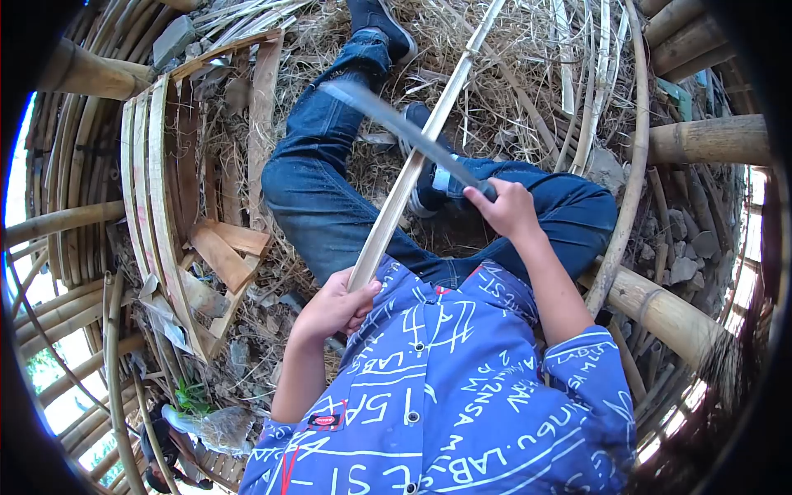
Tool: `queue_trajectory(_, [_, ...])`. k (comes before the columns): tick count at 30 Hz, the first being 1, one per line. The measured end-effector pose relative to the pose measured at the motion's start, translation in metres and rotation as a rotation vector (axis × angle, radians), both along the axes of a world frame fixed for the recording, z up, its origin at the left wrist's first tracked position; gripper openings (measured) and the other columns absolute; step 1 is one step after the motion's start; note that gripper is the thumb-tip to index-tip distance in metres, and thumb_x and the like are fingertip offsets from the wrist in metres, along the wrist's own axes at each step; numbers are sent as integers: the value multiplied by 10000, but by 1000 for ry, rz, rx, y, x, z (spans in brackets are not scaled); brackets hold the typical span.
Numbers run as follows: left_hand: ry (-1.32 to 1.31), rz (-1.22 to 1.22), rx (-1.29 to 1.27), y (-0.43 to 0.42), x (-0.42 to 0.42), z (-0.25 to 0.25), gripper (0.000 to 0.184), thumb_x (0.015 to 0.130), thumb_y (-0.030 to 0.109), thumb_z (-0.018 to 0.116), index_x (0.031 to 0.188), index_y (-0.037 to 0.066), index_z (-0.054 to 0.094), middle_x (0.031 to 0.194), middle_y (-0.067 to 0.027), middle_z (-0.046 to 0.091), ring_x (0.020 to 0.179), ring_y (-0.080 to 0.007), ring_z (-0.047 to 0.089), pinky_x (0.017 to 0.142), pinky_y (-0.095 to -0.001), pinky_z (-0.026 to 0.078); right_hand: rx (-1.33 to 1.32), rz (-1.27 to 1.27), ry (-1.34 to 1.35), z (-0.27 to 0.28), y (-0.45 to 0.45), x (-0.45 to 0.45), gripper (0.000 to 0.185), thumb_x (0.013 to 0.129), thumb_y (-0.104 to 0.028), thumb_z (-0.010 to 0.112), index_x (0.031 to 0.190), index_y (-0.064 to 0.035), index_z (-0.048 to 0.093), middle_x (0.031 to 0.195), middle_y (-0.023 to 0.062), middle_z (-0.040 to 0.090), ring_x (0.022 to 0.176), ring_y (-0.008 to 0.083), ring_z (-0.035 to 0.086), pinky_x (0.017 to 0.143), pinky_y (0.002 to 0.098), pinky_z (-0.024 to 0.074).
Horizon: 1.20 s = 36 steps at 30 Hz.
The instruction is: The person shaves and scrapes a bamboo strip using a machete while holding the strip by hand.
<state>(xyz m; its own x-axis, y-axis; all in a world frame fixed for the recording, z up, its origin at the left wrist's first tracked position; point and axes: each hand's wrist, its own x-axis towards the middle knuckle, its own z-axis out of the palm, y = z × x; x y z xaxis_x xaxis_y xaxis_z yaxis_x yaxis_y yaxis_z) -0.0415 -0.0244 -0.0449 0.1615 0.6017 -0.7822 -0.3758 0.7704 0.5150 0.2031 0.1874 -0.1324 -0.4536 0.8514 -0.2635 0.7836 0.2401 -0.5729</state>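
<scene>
Left grip (337, 305) around bamboo strip (403, 190)

I sat in a makeshift bamboo workshop: thick poles (709, 142) framed it, fibrous shavings (322, 49) and rubble (685, 268) littered the ground, and daylight came through gaps in what looked, at the dim edge, like a bamboo wall (70, 219).

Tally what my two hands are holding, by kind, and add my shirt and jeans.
Long blade, in the right hand: 1
Bamboo strip, in the left hand: 1
Shirt: 1
Jeans: 1 pair
Total: 4
</scene>
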Motion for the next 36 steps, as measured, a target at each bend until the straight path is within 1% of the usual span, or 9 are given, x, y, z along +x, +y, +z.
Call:
queue_trajectory(3, [42, -38, 24, 9, 7, 9, 215, 936, 223, 636, 894, 80, 481, 558, 38, 436, 410, -43, 411, 344, -212, 315, -18, -41, 34, -10, 3, 8, 594, 819, -636, 592, 722, -54, 661, 640, 211, 622, 687, 407, 642, 626, 469, 504])
queue_trajectory(8, [86, -64, 75, 15, 5, 7, 231, 893, 173, 687, 888, 71, 481, 565, 34, 457, 388, -43, 399, 336, -211, 300, -154, 161, 109, 11, -28, 4, 594, 789, -635, 624, 696, -49, 656, 644, 201, 626, 664, 404, 637, 629, 462, 504])
queue_trajectory(11, [144, -87, 84, 16, 5, 11, 244, 872, 154, 708, 890, 66, 482, 566, 33, 467, 379, -43, 400, 334, -213, 293, -87, 314, 151, 19, -50, -7, 606, 761, -660, 631, 645, -66, 630, 605, 184, 613, 629, 385, 636, 598, 464, 510])
queue_trajectory(16, [257, -92, 115, 16, 11, 6, 250, 862, 142, 714, 895, 59, 481, 554, 40, 462, 377, -42, 402, 331, -216, 285, 189, 357, 82, 9, -33, -6, 628, 737, -706, 614, 590, -96, 592, 544, 133, 599, 556, 329, 637, 543, 450, 497])
queue_trajectory(19, [231, -72, 111, 19, 7, 7, 250, 859, 126, 713, 898, 56, 477, 563, 42, 468, 385, -38, 406, 331, -218, 285, 194, 372, 39, 10, -22, -7, 644, 740, -715, 606, 608, -84, 608, 583, 154, 618, 597, 349, 649, 571, 467, 507])
queue_trajectory(23, [299, -100, 110, 9, 7, 15, 227, 846, 120, 726, 902, 62, 513, 611, 45, 494, 435, -21, 435, 363, -201, 323, -7, 42, 21, -3, 15, 10, 667, 764, -727, 567, 714, -71, 681, 696, 203, 658, 722, 380, 665, 653, 468, 525])
queue_trajectory(27, [306, -100, 134, 7, 9, 8, 244, 839, 120, 736, 919, 70, 510, 593, 54, 488, 410, -25, 422, 349, -203, 304, 147, 117, -97, -5, 17, 17, 660, 777, -693, 583, 693, -45, 672, 683, 203, 653, 702, 369, 664, 633, 458, 526])
queue_trajectory(29, [239, -49, 87, 7, 5, 9, 243, 842, 113, 728, 911, 75, 499, 577, 47, 493, 379, -32, 410, 330, -208, 284, 82, 91, -38, 7, 3, 12, 663, 766, -698, 595, 677, -44, 658, 667, 203, 648, 669, 374, 659, 615, 459, 524])
queue_trajectory(36, [308, -139, 93, 17, 7, 15, 222, 865, 108, 705, 902, 68, 489, 558, 39, 486, 371, -37, 408, 321, -218, 283, 168, 358, 103, 16, -45, -12, 640, 732, -701, 629, 603, -76, 572, 576, 155, 593, 593, 349, 638, 547, 450, 482])
